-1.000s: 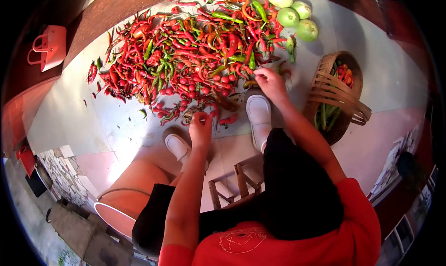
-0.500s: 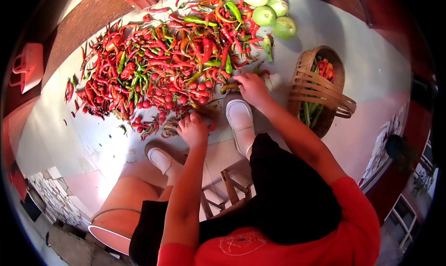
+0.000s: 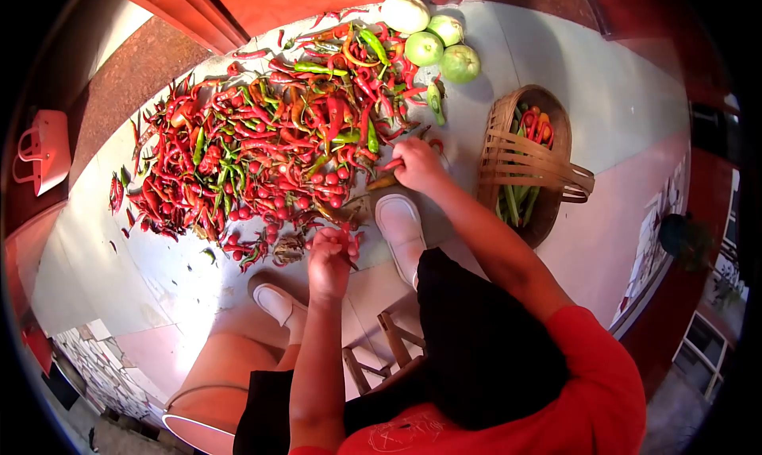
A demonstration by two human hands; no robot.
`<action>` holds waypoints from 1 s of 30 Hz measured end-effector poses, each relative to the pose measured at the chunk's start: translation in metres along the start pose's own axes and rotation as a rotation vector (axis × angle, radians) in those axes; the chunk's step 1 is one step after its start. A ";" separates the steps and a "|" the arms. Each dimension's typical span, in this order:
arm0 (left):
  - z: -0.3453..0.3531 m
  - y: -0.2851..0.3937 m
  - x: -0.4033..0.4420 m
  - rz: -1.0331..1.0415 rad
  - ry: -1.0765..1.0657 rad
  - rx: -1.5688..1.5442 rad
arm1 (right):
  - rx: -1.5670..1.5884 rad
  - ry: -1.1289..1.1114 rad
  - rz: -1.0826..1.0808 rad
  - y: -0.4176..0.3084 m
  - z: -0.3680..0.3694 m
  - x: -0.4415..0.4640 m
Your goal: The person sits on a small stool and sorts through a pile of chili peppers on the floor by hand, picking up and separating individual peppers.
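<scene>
A wide heap of chili peppers [image 3: 262,137], mostly red with some green and orange ones, spreads over the floor before me. My right hand [image 3: 421,167] is closed in a pinch on a red chili pepper [image 3: 389,166] at the heap's right edge. Below it an orange-brown pepper [image 3: 382,183] lies near my shoe. My left hand [image 3: 329,264] is raised at the front edge of the heap with its fingers curled together. Something red and a thin dark stem show beside its fingertips, but what it grips is not clear. Round red peppers [image 3: 304,202] lie just beyond it.
A wicker basket [image 3: 492,169] with peppers and long green vegetables stands at the right. Several pale green gourds [image 3: 424,49] sit at the back. An orange bucket [image 3: 218,375] is at my left, a wooden stool [image 3: 394,340] beneath me, and a pink handbag [image 3: 52,153] far left.
My left hand has drawn back from the heap and curled its fingers. My right hand has taken hold of a red chili pepper. The whole view has shifted slightly.
</scene>
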State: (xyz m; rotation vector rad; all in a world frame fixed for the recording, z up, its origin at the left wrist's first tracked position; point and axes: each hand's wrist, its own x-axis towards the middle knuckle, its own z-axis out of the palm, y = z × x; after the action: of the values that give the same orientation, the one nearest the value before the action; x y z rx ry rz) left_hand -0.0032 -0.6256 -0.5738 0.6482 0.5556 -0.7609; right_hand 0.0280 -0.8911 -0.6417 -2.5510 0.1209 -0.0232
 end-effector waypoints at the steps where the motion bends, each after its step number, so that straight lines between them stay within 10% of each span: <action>1: 0.001 0.001 0.000 0.000 0.001 -0.001 | 0.000 -0.001 0.000 -0.002 -0.012 0.003; 4: 0.012 0.001 0.001 -0.028 -0.038 -0.018 | 0.393 -0.178 0.407 -0.010 -0.046 0.010; 10: 0.027 0.004 0.038 -0.001 -0.109 -0.235 | 1.133 -0.656 0.331 -0.091 -0.079 0.019; 15: 0.019 0.011 0.064 -0.058 -0.090 -0.297 | 0.635 0.068 0.276 -0.022 -0.023 0.073; 19: 0.014 0.024 0.069 -0.070 -0.152 -0.218 | 0.203 0.230 0.339 0.013 -0.022 0.124; 26: 0.022 0.039 0.051 -0.003 -0.089 -0.082 | 0.404 0.255 0.316 -0.008 -0.037 0.121; 30: 0.026 0.038 0.045 0.063 -0.053 -0.008 | 1.038 0.109 0.524 -0.047 -0.063 0.079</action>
State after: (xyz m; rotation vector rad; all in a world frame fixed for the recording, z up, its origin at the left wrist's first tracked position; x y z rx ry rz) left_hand 0.0587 -0.6425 -0.5735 0.6337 0.4871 -0.7150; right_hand 0.1074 -0.8946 -0.5637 -1.4297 0.6324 -0.0158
